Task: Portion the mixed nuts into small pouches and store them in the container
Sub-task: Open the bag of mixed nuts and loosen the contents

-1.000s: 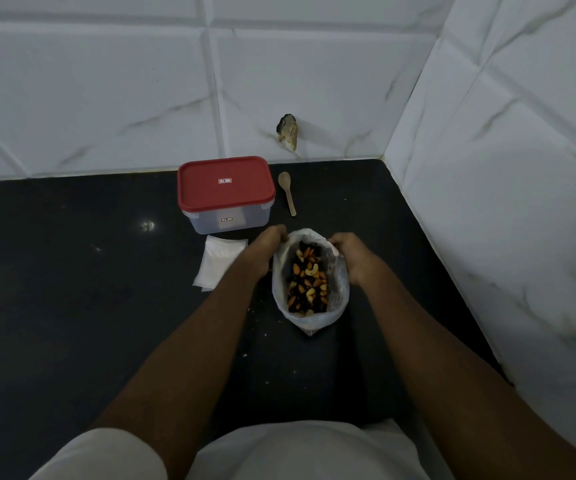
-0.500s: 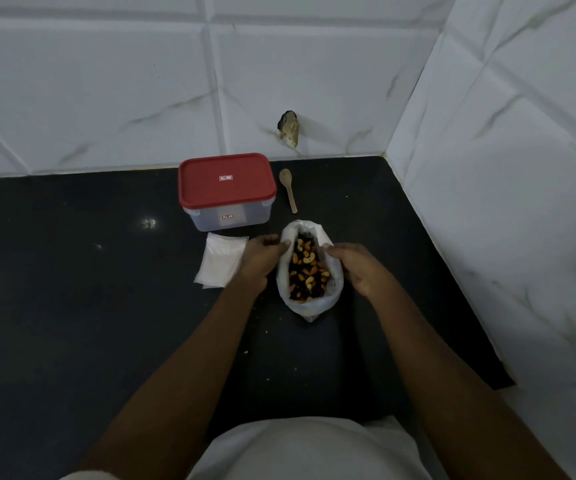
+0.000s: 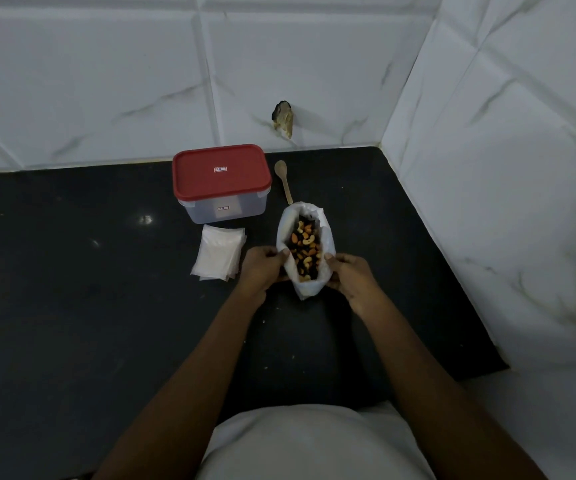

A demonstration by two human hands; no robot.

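Note:
A white plastic bag stands open on the black counter, with mixed nuts showing inside. My left hand grips the bag's left rim and my right hand grips its right rim near the bottom of the opening. Left of the bag lies a stack of small clear pouches. Behind them stands a clear container with its red lid on. A wooden spoon lies right of the container.
White marble-look tiled walls close the back and the right side, meeting at a corner. A small brownish object sticks out of the back wall above the spoon. The black counter stretches far to the left.
Both hands have slid along the bag's rim toward me, from its far end to its near end. The bag's mouth now looks longer and narrower.

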